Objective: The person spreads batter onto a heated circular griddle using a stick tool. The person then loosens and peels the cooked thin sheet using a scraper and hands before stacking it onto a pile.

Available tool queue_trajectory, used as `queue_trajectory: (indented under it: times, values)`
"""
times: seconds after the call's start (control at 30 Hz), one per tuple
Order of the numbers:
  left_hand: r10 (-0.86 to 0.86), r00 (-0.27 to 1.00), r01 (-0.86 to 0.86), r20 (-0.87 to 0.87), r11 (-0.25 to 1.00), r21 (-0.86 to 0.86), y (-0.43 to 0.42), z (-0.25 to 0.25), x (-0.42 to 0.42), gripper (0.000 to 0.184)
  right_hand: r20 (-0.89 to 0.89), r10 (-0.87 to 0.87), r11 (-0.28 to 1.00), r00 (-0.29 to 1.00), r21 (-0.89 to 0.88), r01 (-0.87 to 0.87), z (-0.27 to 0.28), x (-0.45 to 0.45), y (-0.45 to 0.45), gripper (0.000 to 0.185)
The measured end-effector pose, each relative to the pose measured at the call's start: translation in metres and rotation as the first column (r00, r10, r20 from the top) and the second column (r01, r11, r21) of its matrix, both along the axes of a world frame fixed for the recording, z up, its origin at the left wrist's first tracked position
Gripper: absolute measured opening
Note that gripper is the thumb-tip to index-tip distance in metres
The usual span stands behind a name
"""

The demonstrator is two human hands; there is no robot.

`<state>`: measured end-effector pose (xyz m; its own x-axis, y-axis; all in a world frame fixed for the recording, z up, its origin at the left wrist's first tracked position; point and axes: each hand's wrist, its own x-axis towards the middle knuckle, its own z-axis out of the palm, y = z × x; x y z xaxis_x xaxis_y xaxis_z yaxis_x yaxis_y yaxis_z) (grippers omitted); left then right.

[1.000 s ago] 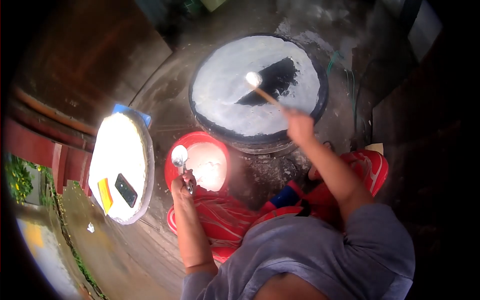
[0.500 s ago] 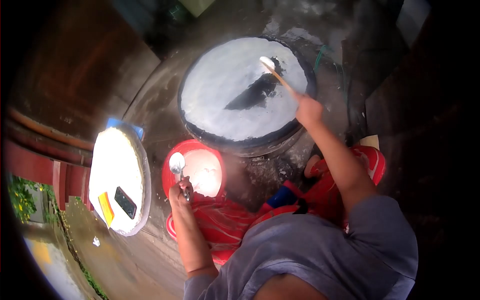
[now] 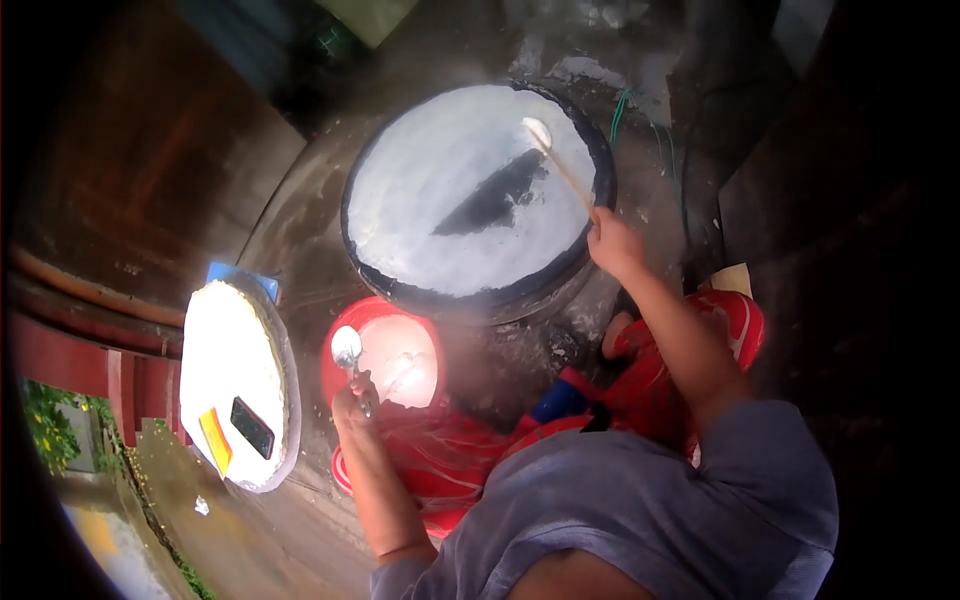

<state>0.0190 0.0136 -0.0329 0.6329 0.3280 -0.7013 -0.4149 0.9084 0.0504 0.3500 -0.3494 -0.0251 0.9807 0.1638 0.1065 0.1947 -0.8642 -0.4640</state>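
Note:
A large round black griddle (image 3: 357,262) is coated with thin white batter (image 3: 420,180), with a dark bare patch (image 3: 490,200) right of its middle. My right hand (image 3: 616,245) is closed round the stick handle of a spreader (image 3: 565,175); its white-coated head rests on the batter near the griddle's upper right. My left hand (image 3: 354,398) grips a metal ladle (image 3: 346,345), white in its bowl, above the left side of a red basin (image 3: 332,368). Pale batter (image 3: 400,355) fills much of that basin.
To the left stands a round white-topped stand (image 3: 215,340) bearing a phone (image 3: 252,428) and a yellow packet (image 3: 215,442). A blue object (image 3: 245,280) is behind it. My red-clad legs are close to the basin and griddle. A green cord (image 3: 620,115) lies beyond the griddle.
The spreader has moved slightly down across the griddle, and white batter now covers the upper right end of the dark patch. My left hand still holds the ladle over the basin.

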Motion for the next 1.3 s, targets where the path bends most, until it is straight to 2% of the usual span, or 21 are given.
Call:
queue_trajectory:
  times: [0.03,0.07,0.13,0.27,0.33,0.37,0.43,0.47,0.53,0.57,0.6,0.67,0.77,0.8,0.87,0.97,1.13,1.17,1.23,1.27,1.3]
  values:
    - [-0.006,1.0,0.007,-0.028,1.0,0.013,0.001,0.0,0.001,0.018,-0.079,0.068,0.983,0.995,0.174,-0.053,0.003,0.001,-0.003,0.026]
    - [-0.007,1.0,0.007,-0.028,1.0,0.013,0.001,-0.001,0.001,0.018,-0.08,0.067,0.983,0.995,0.174,-0.052,-0.011,0.018,-0.008,0.026]
    - [-0.007,1.0,0.008,-0.015,0.999,0.048,-0.012,0.016,0.003,0.015,-0.087,0.081,0.895,0.993,0.444,-0.035,-0.055,0.072,-0.017,0.03]
    - [-0.111,0.994,0.113,-0.019,0.98,0.164,0.003,0.004,0.001,0.012,0.003,0.147,0.924,0.989,0.357,-0.138,-0.058,0.111,-0.023,0.031]
    - [0.003,0.997,0.002,-0.073,0.997,0.073,-0.002,0.008,0.005,0.012,-0.254,0.288,0.923,0.923,0.33,-0.198,-0.025,0.094,-0.029,0.029]
    - [0.004,0.998,0.001,-0.069,0.997,0.072,-0.003,0.01,0.004,0.012,-0.25,0.289,0.923,0.924,0.328,-0.2,-0.002,0.084,-0.037,0.029]
    - [0.005,0.996,-0.005,-0.09,1.0,-0.001,-0.005,0.013,0.003,0.008,-0.609,0.199,0.884,0.767,0.45,0.128,0.033,0.067,-0.051,0.028]
    - [0.005,0.996,-0.005,-0.09,1.0,-0.004,-0.005,0.012,0.002,0.008,-0.61,0.198,0.885,0.767,0.448,0.128,0.02,0.072,-0.052,0.028]
    - [-0.003,1.0,0.003,-0.03,1.0,-0.019,-0.004,0.01,0.0,0.008,-0.293,0.033,0.87,0.955,0.479,0.117,-0.03,0.088,-0.049,0.028]
    - [-0.004,0.999,0.003,-0.035,1.0,-0.019,-0.002,0.009,-0.001,0.008,-0.203,0.158,0.767,0.966,0.641,0.009,-0.047,0.082,-0.034,0.027]
    - [0.0,0.999,-0.001,-0.038,1.0,-0.023,0.0,0.006,-0.002,0.008,-0.192,0.213,0.875,0.958,0.475,-0.099,-0.045,0.072,-0.02,0.027]
    - [0.009,0.999,-0.01,-0.04,1.0,-0.027,0.001,0.002,-0.005,0.009,-0.118,0.255,0.924,0.96,0.321,-0.206,-0.025,0.042,0.004,0.027]
    - [0.03,1.0,-0.03,-0.004,0.999,-0.03,0.003,-0.001,-0.007,0.009,-0.215,0.382,0.892,0.899,0.341,-0.298,0.001,0.032,-0.004,0.027]
    - [0.029,1.0,-0.029,-0.004,0.999,-0.03,0.003,-0.001,-0.008,0.009,-0.172,0.389,0.87,0.905,0.392,-0.299,-0.017,0.041,-0.016,0.029]
    - [0.039,0.999,-0.039,0.001,0.999,-0.037,0.002,-0.002,-0.009,0.01,-0.094,0.066,0.899,0.993,0.438,-0.018,-0.053,0.051,-0.028,0.032]
    - [0.006,0.999,-0.005,-0.052,1.0,0.026,-0.001,0.004,-0.005,0.011,-0.134,0.212,0.845,0.968,0.523,-0.112,-0.078,0.036,-0.005,0.034]
    - [-0.014,0.998,0.014,-0.068,1.0,0.004,-0.003,0.01,-0.003,0.01,-0.256,0.389,0.916,0.885,0.215,-0.34,-0.003,-0.025,0.054,0.033]
    - [-0.01,0.997,0.011,-0.082,1.0,0.006,-0.002,0.009,-0.004,0.012,-0.251,0.394,0.914,0.884,0.214,-0.346,0.008,-0.027,0.051,0.033]
    - [-0.005,0.998,0.005,-0.06,1.0,0.004,-0.002,0.008,-0.008,0.012,-0.259,0.467,0.88,0.846,0.039,-0.474,0.032,-0.028,0.039,0.032]
    - [-0.008,0.999,0.009,-0.041,1.0,0.006,-0.002,0.008,-0.009,0.011,-0.304,0.432,0.888,0.849,-0.021,-0.46,0.049,-0.027,0.029,0.032]
    - [-0.006,0.999,0.006,-0.036,1.0,0.003,-0.002,0.009,-0.009,0.011,-0.258,0.418,0.891,0.871,-0.068,-0.448,0.065,-0.027,0.017,0.033]
